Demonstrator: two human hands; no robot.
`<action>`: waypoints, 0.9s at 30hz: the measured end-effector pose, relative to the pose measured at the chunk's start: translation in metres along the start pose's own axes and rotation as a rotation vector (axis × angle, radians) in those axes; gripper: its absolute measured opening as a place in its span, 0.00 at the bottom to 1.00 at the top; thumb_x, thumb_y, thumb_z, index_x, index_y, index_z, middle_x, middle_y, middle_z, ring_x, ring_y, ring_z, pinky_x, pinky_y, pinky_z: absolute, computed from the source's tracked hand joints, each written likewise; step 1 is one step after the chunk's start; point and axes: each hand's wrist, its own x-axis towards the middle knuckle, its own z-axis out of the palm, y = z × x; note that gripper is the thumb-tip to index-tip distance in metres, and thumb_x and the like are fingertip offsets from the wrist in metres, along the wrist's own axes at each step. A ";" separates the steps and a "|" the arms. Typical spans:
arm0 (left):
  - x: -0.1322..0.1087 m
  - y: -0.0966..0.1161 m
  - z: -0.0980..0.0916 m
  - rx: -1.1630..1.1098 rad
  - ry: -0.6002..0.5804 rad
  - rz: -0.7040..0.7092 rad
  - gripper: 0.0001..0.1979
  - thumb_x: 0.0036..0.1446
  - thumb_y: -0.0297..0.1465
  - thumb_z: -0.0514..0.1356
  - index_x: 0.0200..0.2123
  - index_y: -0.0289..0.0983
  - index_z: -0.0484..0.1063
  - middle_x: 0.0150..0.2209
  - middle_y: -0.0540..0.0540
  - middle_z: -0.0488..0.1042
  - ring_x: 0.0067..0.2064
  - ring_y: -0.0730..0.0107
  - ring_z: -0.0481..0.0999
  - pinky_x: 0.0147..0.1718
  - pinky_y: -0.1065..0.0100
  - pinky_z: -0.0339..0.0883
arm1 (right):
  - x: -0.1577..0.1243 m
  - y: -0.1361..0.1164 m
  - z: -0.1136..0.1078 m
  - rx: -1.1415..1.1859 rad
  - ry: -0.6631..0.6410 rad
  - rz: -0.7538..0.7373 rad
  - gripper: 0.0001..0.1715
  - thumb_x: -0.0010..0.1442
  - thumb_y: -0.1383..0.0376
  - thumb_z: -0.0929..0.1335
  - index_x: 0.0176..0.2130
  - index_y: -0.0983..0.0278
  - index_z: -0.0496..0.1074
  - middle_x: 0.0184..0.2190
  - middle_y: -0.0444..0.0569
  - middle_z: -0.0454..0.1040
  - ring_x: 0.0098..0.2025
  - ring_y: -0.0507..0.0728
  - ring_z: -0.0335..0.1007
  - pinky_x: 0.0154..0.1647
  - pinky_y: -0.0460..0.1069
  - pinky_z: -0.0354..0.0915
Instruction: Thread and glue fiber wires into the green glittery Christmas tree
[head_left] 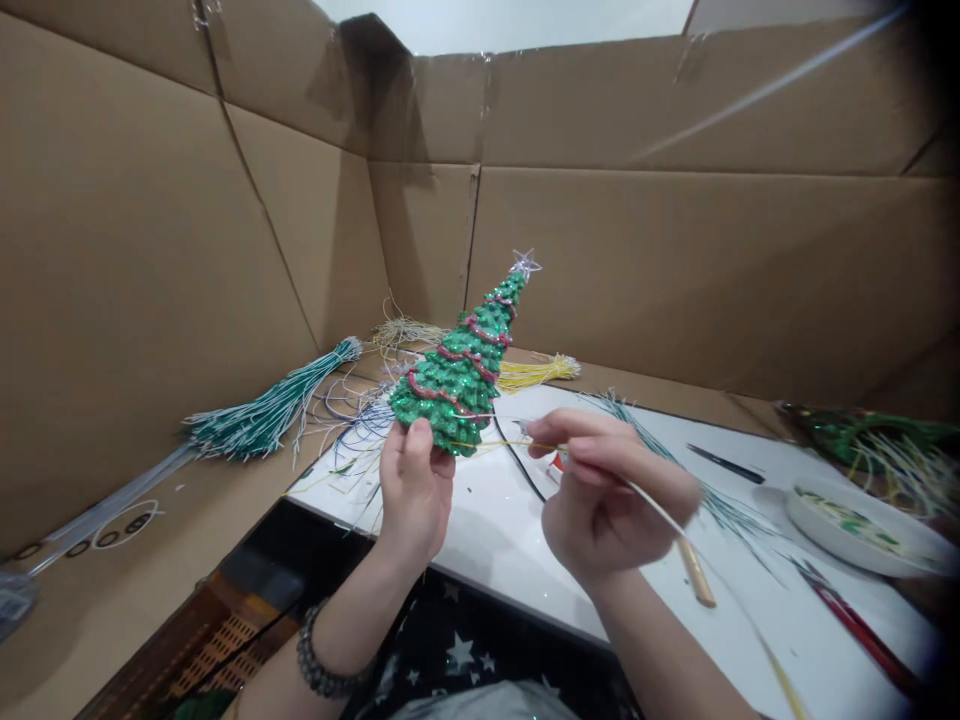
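A small green glittery Christmas tree figurine [461, 370] with red garlands and a clear star on top leans to the right. My left hand [420, 480] grips it at its base, the thumb in front. Just right of the tree, my right hand [611, 495] pinches a thin white and yellow wire [664, 515] between thumb and fingers. One stretch of the wire runs left to the tree's lower edge; its long tail trails down to the right. Whether the end is inside the tree cannot be made out.
Bundles of green wires [277, 405] and yellow wires [536, 372] lie behind. On the white board [495, 545] are a dark pen-like tool [724, 463], red-handled pliers [855, 625], a wooden handle [696, 572] and a white bowl [862, 530]. Cardboard walls [675, 250] enclose the back and left.
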 end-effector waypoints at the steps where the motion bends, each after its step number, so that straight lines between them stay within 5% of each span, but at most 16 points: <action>1: -0.001 0.000 0.001 -0.005 -0.004 -0.012 0.13 0.51 0.37 0.68 0.38 0.38 0.75 0.35 0.48 0.80 0.37 0.71 0.78 0.38 0.72 0.71 | -0.001 0.003 0.003 0.045 0.028 -0.002 0.09 0.69 0.66 0.60 0.47 0.60 0.66 0.38 0.51 0.77 0.38 0.56 0.78 0.30 0.51 0.75; 8: -0.004 -0.003 0.001 -0.002 -0.031 -0.031 0.15 0.52 0.39 0.67 0.41 0.39 0.74 0.36 0.47 0.79 0.39 0.70 0.78 0.39 0.70 0.72 | -0.001 0.006 0.006 0.088 0.094 -0.075 0.17 0.66 0.73 0.61 0.51 0.60 0.68 0.40 0.50 0.79 0.36 0.54 0.78 0.27 0.49 0.75; 14: -0.007 -0.007 0.000 0.016 -0.003 -0.062 0.11 0.52 0.38 0.67 0.37 0.40 0.74 0.34 0.50 0.79 0.35 0.74 0.78 0.35 0.75 0.70 | 0.002 0.003 0.000 -0.011 -0.112 -0.206 0.20 0.63 0.76 0.63 0.53 0.62 0.66 0.43 0.54 0.78 0.44 0.58 0.77 0.39 0.55 0.77; 21: -0.008 -0.013 -0.003 0.012 -0.039 -0.044 0.11 0.55 0.37 0.66 0.39 0.40 0.73 0.35 0.50 0.79 0.38 0.73 0.78 0.42 0.72 0.70 | -0.006 0.009 0.004 -0.025 -0.039 -0.205 0.22 0.63 0.77 0.62 0.55 0.64 0.66 0.43 0.56 0.78 0.46 0.59 0.77 0.38 0.56 0.77; 27: -0.011 -0.012 -0.002 0.039 -0.037 -0.064 0.15 0.51 0.40 0.68 0.40 0.41 0.73 0.35 0.50 0.79 0.35 0.73 0.78 0.35 0.74 0.70 | -0.006 0.006 -0.001 -0.173 -0.170 -0.337 0.14 0.61 0.77 0.66 0.47 0.67 0.69 0.41 0.57 0.79 0.47 0.59 0.76 0.41 0.55 0.78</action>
